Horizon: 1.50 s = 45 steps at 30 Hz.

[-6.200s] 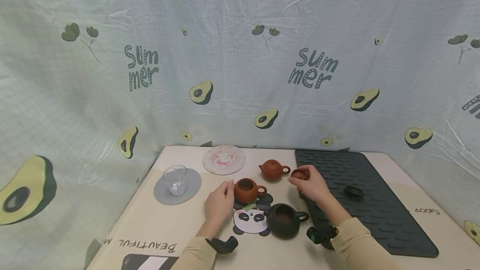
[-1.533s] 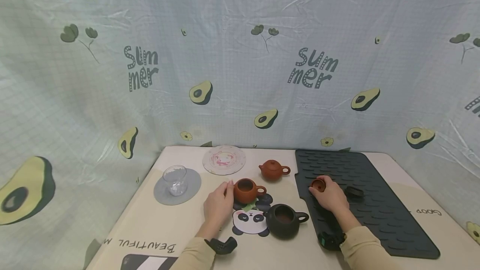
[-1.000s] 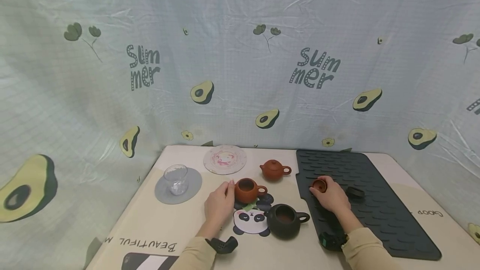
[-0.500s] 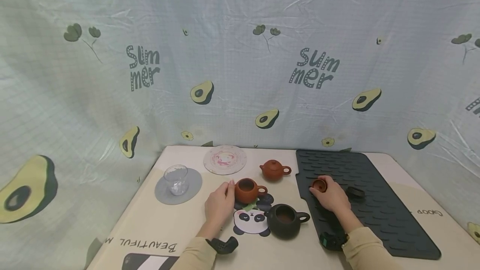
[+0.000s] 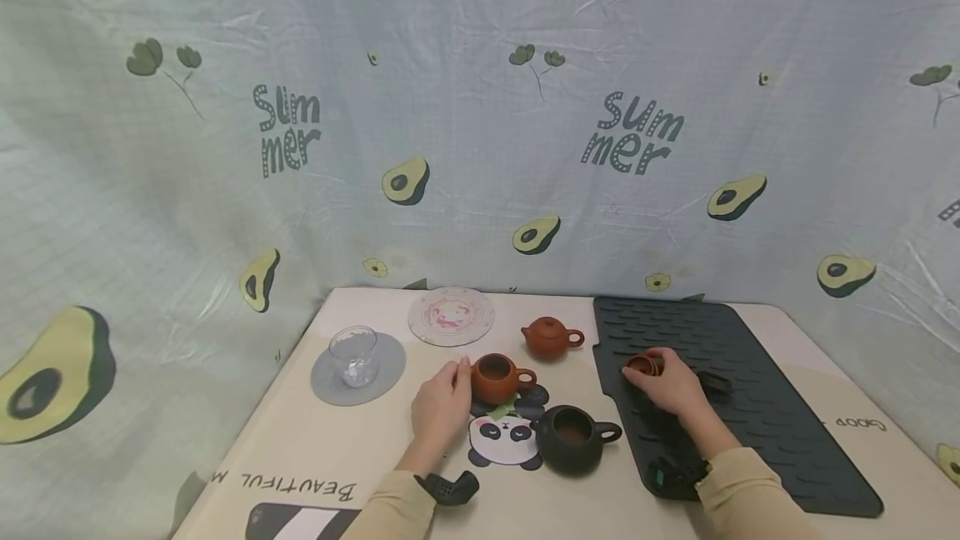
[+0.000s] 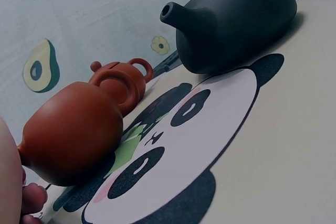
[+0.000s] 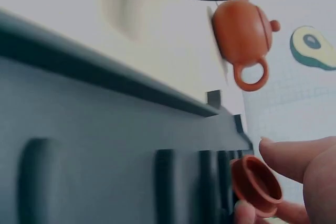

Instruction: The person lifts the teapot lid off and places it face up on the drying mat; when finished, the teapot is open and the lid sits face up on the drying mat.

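At the spout side of a lidless reddish-brown teapot (image 5: 494, 379), my left hand (image 5: 441, 403) pinches the spout; in the left wrist view the spout runs between thumb and fingers. The pot stands upright on the table, its opening showing. Over the dark ridged mat (image 5: 780, 432), my right hand (image 5: 672, 383) holds a small reddish-brown teapot lid (image 7: 257, 184) between thumb and fingers. The lid is tilted, its hollow underside facing out in the right wrist view. A black lid (image 5: 714, 383) lies on the mat just right of this hand, partly hidden by it.
A lidless black teapot (image 5: 573, 440) stands between the hands, nearer the person. Behind is a lidded reddish-brown teapot (image 5: 549, 338). A patterned plate (image 5: 452, 338) lies at the back; a glass cup (image 5: 356, 357) stands on a grey round mat (image 5: 390, 369) at left.
My right hand has carried the reddish-brown lid from beside the lidded teapot rightward and nearer, over the mat; within the last half second the lid tilts. My left hand stays at the spout.
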Available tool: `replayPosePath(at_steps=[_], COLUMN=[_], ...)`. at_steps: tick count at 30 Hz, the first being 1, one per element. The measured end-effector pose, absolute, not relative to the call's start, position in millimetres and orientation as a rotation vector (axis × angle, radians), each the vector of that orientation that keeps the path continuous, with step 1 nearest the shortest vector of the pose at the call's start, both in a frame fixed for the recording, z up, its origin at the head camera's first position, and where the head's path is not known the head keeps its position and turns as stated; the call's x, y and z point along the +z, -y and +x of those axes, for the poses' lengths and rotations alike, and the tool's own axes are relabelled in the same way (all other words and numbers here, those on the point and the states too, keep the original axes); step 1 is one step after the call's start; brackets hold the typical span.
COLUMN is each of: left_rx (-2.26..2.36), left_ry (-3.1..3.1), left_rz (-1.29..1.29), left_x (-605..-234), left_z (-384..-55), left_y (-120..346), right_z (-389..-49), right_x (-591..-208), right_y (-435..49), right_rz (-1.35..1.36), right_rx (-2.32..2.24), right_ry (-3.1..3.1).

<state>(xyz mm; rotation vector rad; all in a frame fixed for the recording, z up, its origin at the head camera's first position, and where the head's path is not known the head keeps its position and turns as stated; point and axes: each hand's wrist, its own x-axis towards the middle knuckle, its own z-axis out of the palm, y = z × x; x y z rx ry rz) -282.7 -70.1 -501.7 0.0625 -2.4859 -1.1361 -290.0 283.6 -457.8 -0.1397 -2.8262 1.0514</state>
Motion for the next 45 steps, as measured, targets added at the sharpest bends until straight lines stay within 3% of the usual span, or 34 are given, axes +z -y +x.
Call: replayPosePath(at_steps=[21, 45], left_rx=[-1.11, -1.179], left_ry=[2.493, 2.401], left_rz=[0.1, 0.117], left_x=[-500, -495], left_z=[-283, -286], left_y=[72, 71], right_z=[-330, -364], right_x=[-389, -402], right_y=[-217, -160], right_rz=[0.165, 0.225], right_rx=[0.814, 0.743], right_ry=[2.819, 2.954])
